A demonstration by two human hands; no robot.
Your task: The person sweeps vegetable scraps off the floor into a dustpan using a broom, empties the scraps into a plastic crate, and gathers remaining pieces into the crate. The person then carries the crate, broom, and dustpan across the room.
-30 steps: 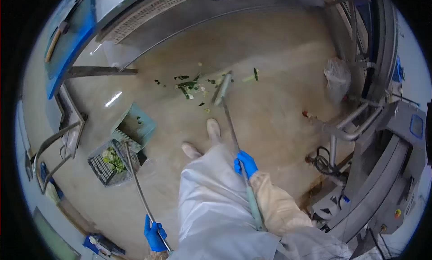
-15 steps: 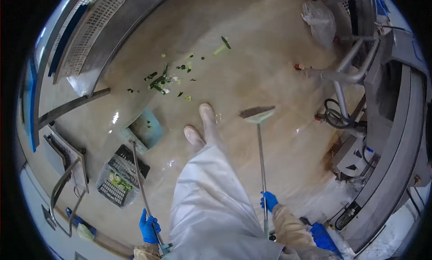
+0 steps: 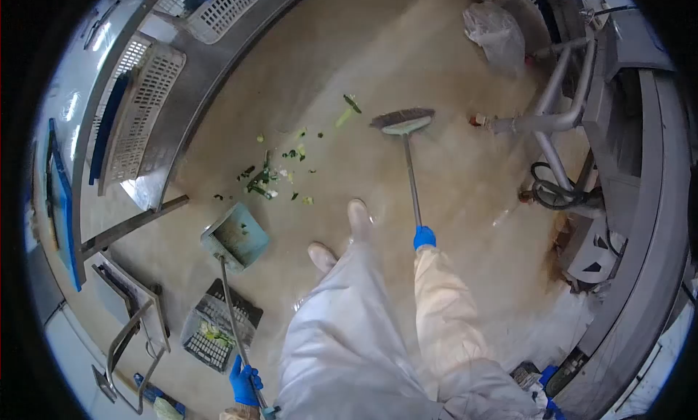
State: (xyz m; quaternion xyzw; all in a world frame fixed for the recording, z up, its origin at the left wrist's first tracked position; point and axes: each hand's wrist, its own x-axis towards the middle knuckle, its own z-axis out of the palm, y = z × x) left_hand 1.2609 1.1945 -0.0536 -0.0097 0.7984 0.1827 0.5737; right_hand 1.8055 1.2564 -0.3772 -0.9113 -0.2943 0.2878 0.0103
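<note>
1. R hand (image 3: 424,237), blue glove, just below & R of ctr of frame: fingers closed round shaft of broom (image 3: 411,180). Arm straight, pale sleeve running down to bottom edge.
2. Broom: head in upper ctr, slightly R, dark bristles facing top of frame, pale green block below them. Can't tell how hard bristles press on floor (image 3: 465,180).
3. L hand (image 3: 246,381), blue glove, bottom of frame, L of ctr: fingers wrapped round long handle of dustpan (image 3: 254,240). Exact thumb pos. unclear.
4. Dustpan: pale green, L of ctr, mouth toward upper R, few small bits inside. Handle slants from pan down to L hand, passing over dark crate (image 3: 249,314).
5. Crate: lower L, just below pan; leafy greens (image 3: 212,334) inside.
6. Veg scraps (image 3: 260,180): loose on floor, upper L of ctr, dark green & pale bits, main clump just above pan. Longer green piece (image 3: 343,117) lies apart, btwn clump & broom head.
7. Boots (image 3: 358,220) nr ctr, btwn pan & broom shaft; white apron (image 3: 342,333) below.
8. Surroundings: white perforated basket (image 3: 145,114) upper L, clear plastic bag (image 3: 494,34) upper R, metal pipe frame (image 3: 538,122) R side.
</note>
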